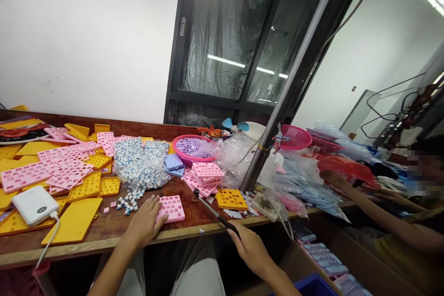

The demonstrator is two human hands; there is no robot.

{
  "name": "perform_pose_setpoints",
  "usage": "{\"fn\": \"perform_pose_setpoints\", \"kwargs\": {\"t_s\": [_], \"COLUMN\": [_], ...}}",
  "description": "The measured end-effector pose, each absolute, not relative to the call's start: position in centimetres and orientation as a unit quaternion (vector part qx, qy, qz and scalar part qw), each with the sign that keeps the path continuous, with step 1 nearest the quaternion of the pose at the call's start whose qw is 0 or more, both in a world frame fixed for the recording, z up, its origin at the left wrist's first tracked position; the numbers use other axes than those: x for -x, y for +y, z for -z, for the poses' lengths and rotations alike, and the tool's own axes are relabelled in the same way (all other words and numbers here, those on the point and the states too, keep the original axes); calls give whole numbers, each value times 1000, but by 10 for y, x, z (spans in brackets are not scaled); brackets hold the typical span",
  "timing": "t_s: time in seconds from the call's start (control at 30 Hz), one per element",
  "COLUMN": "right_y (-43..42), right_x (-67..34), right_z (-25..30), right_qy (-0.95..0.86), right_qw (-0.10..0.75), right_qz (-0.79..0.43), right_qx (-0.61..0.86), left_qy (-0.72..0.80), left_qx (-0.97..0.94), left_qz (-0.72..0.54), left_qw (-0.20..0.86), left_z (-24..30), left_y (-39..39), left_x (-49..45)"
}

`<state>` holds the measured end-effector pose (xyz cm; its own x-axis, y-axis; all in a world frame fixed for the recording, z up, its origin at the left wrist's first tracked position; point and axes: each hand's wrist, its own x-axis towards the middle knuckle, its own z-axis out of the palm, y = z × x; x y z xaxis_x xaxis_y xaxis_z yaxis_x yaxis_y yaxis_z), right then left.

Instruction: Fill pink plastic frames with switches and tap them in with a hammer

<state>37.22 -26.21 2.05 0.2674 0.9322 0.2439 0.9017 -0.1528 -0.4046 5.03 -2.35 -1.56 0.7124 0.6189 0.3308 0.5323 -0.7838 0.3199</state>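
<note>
My left hand (144, 223) lies flat on the wooden bench, fingers spread, touching the left edge of a small pink plastic tray (171, 207). My right hand (250, 246) is closed on the handle of a thin black tool (212, 210) whose tip points up-left toward the pink tray. Loose small blue-and-white parts (129, 201) lie just left of my left hand.
Pink and yellow trays (65, 166) cover the left of the wooden bench (104, 233), with a white power bank (35, 205). A bag of small parts (140, 163), a pink bowl (191, 148), a metal pole (277, 101) and plastic bags stand behind. Another person's arm (374, 215) reaches in at right.
</note>
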Motion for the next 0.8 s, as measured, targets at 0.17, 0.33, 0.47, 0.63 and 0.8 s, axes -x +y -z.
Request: {"fn": "perform_pose_setpoints", "kwargs": {"t_s": [0.17,0.33,0.47,0.63,0.8], "right_y": [-226,-207,-208,-215,-231], "right_x": [-346,-332,-331,-331,-334], "right_z": [-37,-42,-43,-45,-38], "right_qy": [-595,-633,-632,-635,-626], "right_qw": [387,251,222,256,324], "right_qz": [-11,-46,-28,-40,-36], "right_qx": [705,731,742,727,709], "left_qy": [315,331,331,329,329], "left_qx": [-918,-920,-921,-918,-916], "left_qz": [-222,-186,-180,-198,-206], "left_qw": [94,96,97,102,102], "left_z": [26,22,19,22,26], "left_y": [-23,-23,-24,-23,-21], "left_x": [-54,-54,-55,-56,-56]}}
